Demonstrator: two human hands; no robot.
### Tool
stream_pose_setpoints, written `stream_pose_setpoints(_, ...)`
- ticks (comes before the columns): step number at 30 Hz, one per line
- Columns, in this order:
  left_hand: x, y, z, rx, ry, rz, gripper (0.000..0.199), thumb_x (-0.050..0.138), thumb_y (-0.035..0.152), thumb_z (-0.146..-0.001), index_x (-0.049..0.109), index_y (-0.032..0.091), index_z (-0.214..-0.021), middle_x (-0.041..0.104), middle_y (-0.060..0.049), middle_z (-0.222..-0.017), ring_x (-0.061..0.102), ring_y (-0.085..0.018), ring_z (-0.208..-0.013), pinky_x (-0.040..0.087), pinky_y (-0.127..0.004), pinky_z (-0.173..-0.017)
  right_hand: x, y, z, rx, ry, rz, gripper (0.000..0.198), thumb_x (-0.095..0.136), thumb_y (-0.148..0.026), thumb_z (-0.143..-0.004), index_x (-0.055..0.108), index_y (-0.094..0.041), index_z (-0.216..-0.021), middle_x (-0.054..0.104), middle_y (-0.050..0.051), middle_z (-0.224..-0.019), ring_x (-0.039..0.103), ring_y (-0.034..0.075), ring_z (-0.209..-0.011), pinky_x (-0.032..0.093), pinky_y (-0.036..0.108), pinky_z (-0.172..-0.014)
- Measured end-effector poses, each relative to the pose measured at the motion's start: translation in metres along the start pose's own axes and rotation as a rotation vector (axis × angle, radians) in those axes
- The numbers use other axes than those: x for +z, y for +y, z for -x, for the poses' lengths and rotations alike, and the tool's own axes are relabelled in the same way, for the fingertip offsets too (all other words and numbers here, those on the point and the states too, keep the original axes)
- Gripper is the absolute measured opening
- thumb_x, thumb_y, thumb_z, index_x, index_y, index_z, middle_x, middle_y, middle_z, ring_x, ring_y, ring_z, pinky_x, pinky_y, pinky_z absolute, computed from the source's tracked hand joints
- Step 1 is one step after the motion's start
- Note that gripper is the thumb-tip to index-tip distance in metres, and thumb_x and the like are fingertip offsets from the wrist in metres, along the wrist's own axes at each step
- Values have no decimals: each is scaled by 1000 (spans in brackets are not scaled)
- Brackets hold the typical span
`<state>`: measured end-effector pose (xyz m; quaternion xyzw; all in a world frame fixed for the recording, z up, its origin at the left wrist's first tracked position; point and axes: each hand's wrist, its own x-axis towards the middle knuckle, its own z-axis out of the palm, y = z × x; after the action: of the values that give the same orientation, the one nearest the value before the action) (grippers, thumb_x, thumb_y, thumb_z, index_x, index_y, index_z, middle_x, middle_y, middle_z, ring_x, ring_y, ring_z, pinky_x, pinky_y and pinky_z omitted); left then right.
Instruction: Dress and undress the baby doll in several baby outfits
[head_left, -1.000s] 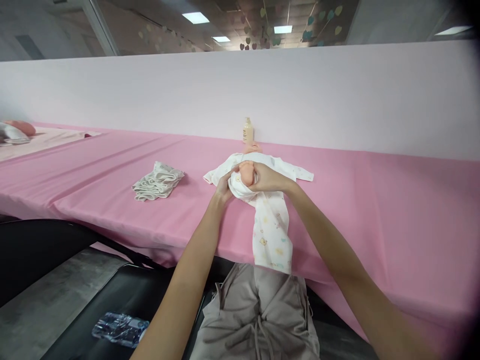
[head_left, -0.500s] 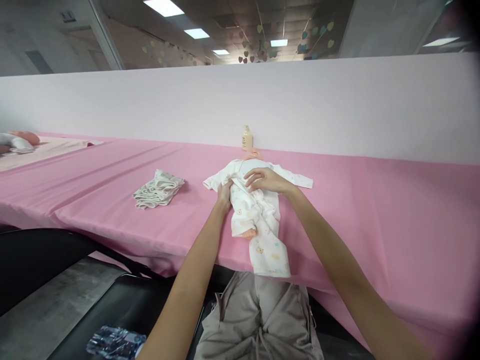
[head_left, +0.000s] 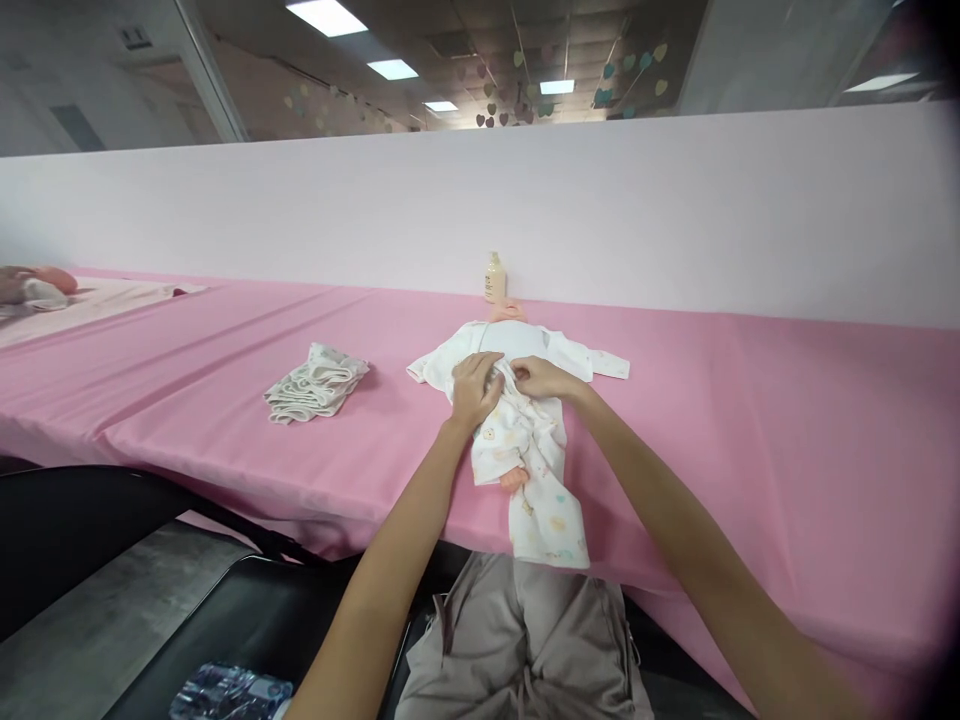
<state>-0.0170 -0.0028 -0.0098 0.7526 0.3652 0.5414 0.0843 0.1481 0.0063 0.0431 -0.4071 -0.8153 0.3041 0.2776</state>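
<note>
A baby doll lies on its back in a white long-sleeved baby top (head_left: 574, 352), its head end toward the wall. White printed baby pants (head_left: 555, 520) are bunched over its lower body. One pant leg has a peach-coloured doll foot (head_left: 514, 479) at its opening, while the other hangs flat over the table's front edge. My left hand (head_left: 474, 392) is curled at the left side of the waistband, its thumb inward. Opposite it, my right hand (head_left: 544, 379) pinches the waistband. Cloth and fingers hide the exact grip.
A folded pale cloth (head_left: 316, 383) rests to the left on the pink-covered table (head_left: 675, 450). Behind the doll stands a pump bottle (head_left: 495, 278) against the white partition (head_left: 300, 210). Another doll (head_left: 41, 285) lies far left. A black chair (head_left: 262, 600) is beside my legs.
My left hand has moved up from the side onto the waistband. My right hand has come down and closed on the cloth. The pants have shifted slightly right and toward me.
</note>
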Motion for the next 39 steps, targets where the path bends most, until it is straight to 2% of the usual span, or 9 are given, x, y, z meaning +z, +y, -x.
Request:
stream_pose_setpoints(3, 1, -1, -4, -136, 12, 105, 20, 60, 32, -80, 67, 20, -94, 64, -5, -89, 55, -24, -92, 36, -34, -96, 0, -4, -2, 18, 69, -319, 13, 57, -16, -62, 57, -17, -75, 56, -4, -66, 51, 12, -62, 39, 22, -58)
stream_pose_setpoints(7, 0, -1, -13, -459, 87, 567, 20, 66, 37, -75, 60, 18, -76, 57, 1, -68, 55, -16, -66, 45, -26, -69, 2, -9, -3, 151, 132, -683, 26, 70, -26, -64, 59, -19, -86, 60, -3, -70, 55, 12, -61, 44, 22, -56)
stream_pose_setpoints(10, -2, -6, -17, -588, 119, 903, 22, 72, 30, -70, 58, 17, -80, 60, 1, -70, 58, -14, -64, 48, -26, -69, 4, -3, -3, 160, 87, -655, 31, 77, -27, -62, 63, -18, -89, 66, 0, -79, 61, 14, -71, 48, 23, -63)
stream_pose_setpoints(14, -4, -19, -17, -699, 85, 1061, 23, 71, 33, -74, 59, 16, -83, 64, -2, -73, 64, -17, -71, 51, -31, -79, 5, 19, -3, 151, -83, -662, 27, 80, -24, -62, 65, -16, -83, 69, 4, -85, 64, 18, -82, 51, 26, -73)
stream_pose_setpoints(19, -5, -20, -14, -796, -152, 850, 38, 63, 50, -80, 67, 13, -87, 71, -8, -80, 66, -22, -77, 52, -32, -77, 12, 38, -6, 189, 52, -983, 25, 79, -25, -66, 60, -16, -82, 66, 1, -78, 62, 13, -72, 50, 23, -69)
stream_pose_setpoints(24, -10, -3, -13, -762, -338, 510, 35, 76, 45, -68, 69, 11, -72, 68, -6, -67, 62, -19, -61, 47, -28, -59, 28, 40, -6, 234, 228, -987, 29, 81, -29, -64, 56, -17, -75, 59, -2, -66, 55, 11, -59, 47, 22, -57)
stream_pose_setpoints(28, -15, -1, -14, -784, -278, 696, 28, 81, 33, -65, 69, 11, -80, 71, -7, -73, 65, -20, -67, 51, -28, -64, 31, 35, 1, 203, 191, -878, 28, 78, -36, -66, 61, -17, -77, 63, 1, -71, 59, 14, -64, 49, 24, -60)
stream_pose_setpoints(33, -15, -2, -15, -846, -225, 910, 27, 72, 37, -77, 68, 11, -78, 70, -9, -69, 67, -21, -65, 54, -30, -68, 29, 31, 12, 117, -6, -941, 32, 80, -18, -59, 64, -17, -86, 69, 4, -83, 65, 19, -78, 53, 28, -74)
stream_pose_setpoints(39, -17, 9, -15, -887, -492, 730, 33, 72, 43, -75, 70, 11, -83, 72, -10, -75, 65, -21, -62, 51, -27, -56, 38, 39, 6, 214, 377, -1054, 23, 68, -12, -63, 61, -20, -84, 67, 0, -80, 63, 15, -75, 53, 25, -74)
